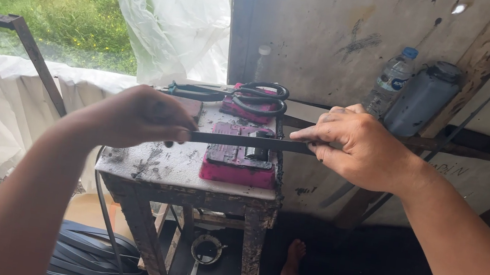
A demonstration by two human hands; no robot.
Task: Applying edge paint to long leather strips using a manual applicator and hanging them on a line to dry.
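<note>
My left hand point(139, 115) and my right hand point(355, 145) each grip one end of a flat black rubber strip point(244, 140), stretched level between them. The strip runs just above a pink block tool point(240, 159) that sits on a small stained white table point(146, 162). Behind it lie large black-handled scissors point(244, 96) on a second pink block point(230, 107).
A clear water bottle point(391, 81) and a grey jug point(423, 99) stand on a ledge against the stained wall at right. Coiled black strips point(88, 256) lie on the floor at left. A small tin point(207, 250) and a bare foot point(292, 272) are under the table.
</note>
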